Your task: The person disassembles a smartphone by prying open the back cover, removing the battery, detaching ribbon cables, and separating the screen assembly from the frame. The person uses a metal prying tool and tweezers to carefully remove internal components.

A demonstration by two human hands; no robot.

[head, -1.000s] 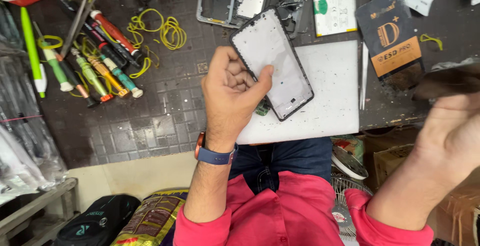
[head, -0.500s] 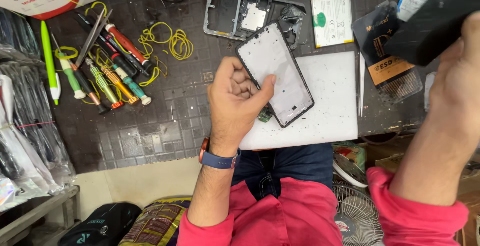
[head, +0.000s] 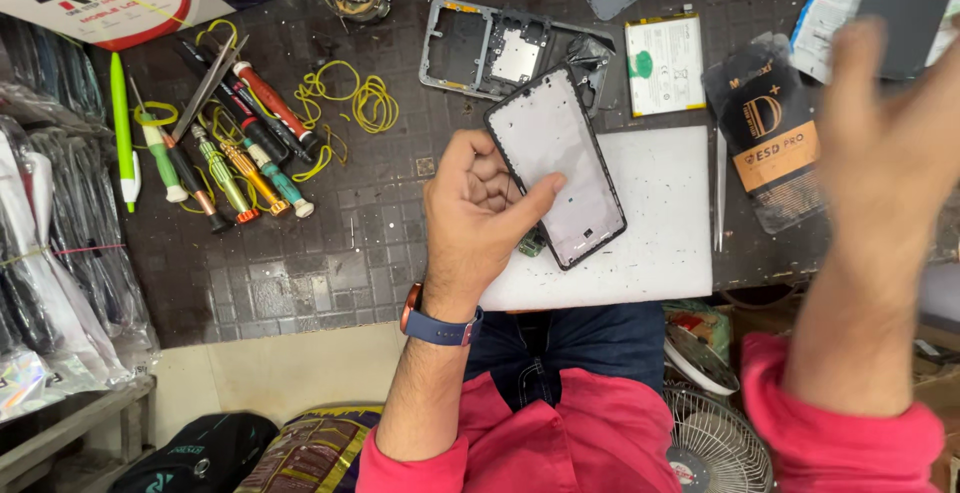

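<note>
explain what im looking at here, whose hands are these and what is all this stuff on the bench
The picture comes from a camera worn on a person's head, looking down at their own two bare hands and lap. The left hand, with a watch on the wrist, holds a phone screen panel by its edge, tilted over a white mat. The right hand is raised close to the camera, blurred; something dark shows by its fingers, but whether it holds it cannot be told. On the dark bench lie a row of screwdrivers, yellow wire, an opened phone frame, a flat battery, tweezers and a black packet.
</note>
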